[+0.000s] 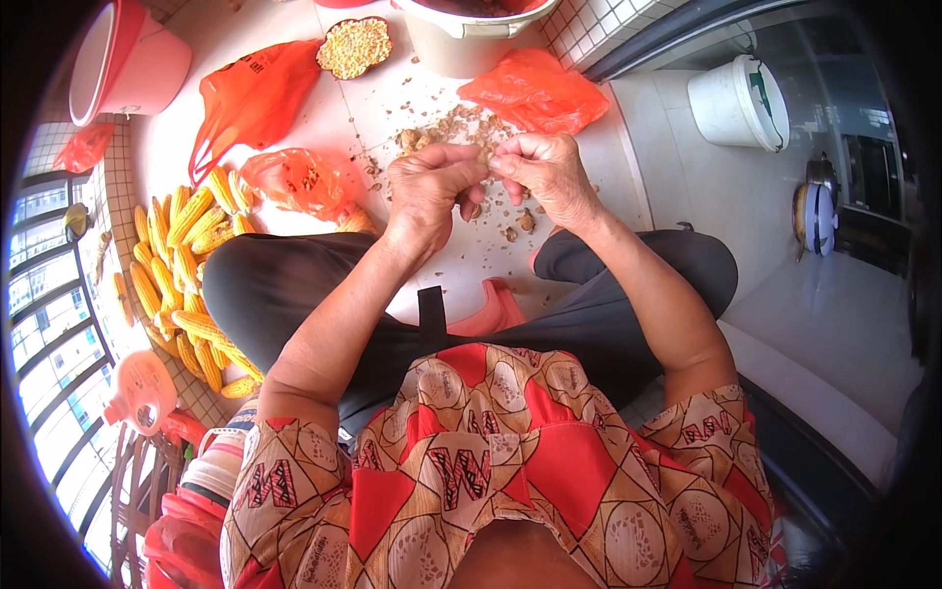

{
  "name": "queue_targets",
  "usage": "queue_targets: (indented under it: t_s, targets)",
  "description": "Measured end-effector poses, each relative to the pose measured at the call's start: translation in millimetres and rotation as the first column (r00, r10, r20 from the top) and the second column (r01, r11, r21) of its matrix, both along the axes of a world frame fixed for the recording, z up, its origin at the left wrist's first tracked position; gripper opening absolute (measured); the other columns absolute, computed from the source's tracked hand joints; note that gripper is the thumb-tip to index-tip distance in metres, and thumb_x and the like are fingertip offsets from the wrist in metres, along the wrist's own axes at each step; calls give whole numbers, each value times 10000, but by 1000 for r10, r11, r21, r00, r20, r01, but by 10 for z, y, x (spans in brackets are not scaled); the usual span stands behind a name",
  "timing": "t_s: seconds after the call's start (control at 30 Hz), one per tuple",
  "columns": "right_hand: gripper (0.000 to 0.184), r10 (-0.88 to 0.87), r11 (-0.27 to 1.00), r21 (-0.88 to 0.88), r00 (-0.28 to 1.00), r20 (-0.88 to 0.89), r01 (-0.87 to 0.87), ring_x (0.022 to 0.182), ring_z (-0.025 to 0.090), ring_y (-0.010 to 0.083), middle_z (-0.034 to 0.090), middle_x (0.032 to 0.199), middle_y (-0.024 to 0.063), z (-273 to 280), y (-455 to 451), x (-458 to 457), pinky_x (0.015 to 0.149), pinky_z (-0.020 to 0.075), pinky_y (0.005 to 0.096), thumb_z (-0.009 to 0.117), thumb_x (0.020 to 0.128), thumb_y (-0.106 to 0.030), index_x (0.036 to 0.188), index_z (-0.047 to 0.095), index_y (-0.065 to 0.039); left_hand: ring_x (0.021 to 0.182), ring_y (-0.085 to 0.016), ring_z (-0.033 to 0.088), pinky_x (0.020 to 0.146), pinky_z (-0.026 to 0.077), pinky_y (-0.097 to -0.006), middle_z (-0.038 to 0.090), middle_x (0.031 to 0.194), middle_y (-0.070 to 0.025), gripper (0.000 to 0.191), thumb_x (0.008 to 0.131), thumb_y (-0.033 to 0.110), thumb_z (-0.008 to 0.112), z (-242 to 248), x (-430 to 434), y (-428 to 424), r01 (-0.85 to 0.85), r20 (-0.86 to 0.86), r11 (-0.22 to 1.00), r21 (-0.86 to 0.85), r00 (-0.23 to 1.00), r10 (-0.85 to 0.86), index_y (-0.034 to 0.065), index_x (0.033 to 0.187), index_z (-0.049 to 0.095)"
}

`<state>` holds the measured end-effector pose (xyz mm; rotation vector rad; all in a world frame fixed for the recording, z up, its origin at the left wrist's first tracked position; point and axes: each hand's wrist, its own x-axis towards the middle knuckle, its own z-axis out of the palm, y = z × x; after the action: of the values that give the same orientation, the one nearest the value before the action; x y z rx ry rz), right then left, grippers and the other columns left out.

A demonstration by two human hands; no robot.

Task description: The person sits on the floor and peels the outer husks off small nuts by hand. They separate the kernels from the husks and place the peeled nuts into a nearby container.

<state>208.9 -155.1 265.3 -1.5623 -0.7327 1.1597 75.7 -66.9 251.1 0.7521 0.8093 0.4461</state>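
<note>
My left hand and my right hand meet above the floor, fingertips nearly together. Pinched between them is a small pale-brown piece, mostly covered by the fingers; it looks like a bit of nut or shell. Several brown lumps, apparently walnuts or walnut shells, lie just beyond my left hand. Below my right hand, broken brown shell pieces are strewn over the pale tiles. A crumpled red plastic bag rests past my right hand. Nearer my left knee, an open red bag holds brown fragments.
Corn cobs are heaped at the left. A dish of corn kernels stands beside a large whitish bucket. A red bag and a pink bucket are far left; a white bucket is at right.
</note>
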Motion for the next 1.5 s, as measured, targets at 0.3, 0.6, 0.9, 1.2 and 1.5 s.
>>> queue_targets:
  t_s: [0.3,0.6,0.9,1.2,1.5]
  targets:
    - [114,2,998,56,989,149,-10,442,463,69,526,547,16,-87,-18,3,419,378,218,543,814,-51,761,613,21,482,-172,543,373,403,-263,607,705,-153,174,756,-57,605,26,-27,-20,65,90,983,-172,995,-50,-86,924,574]
    - [107,-15,997,68,997,-73,20,566,522,76,570,702,28,-51,5,62,491,429,210,556,839,-90,862,586,10,499,-166,516,369,385,-262,590,748,-171,178,790,-32,584,-16,-37,27,29,163,962,-273,987,16,-90,953,543]
    - [142,14,998,54,996,-91,-10,582,547,83,582,724,45,-12,23,34,517,471,220,632,789,-38,909,579,18,469,-163,508,355,384,-259,590,704,-150,140,760,-62,591,-17,-11,16,9,103,979,-205,995,12,-79,897,571]
    - [62,98,990,106,995,-6,-97,605,609,122,591,684,68,34,-22,30,507,504,243,589,805,-17,824,581,41,446,-158,498,342,377,-255,588,669,-147,101,731,-91,586,5,-43,19,52,102,973,-225,994,-30,-80,831,577]
    - [130,150,987,56,988,-39,-148,650,619,136,620,716,99,79,-12,92,575,524,247,600,826,-42,908,594,59,435,-150,494,333,369,-252,585,644,-146,121,714,-102,590,49,-47,39,70,104,978,-197,993,-50,-99,835,581]
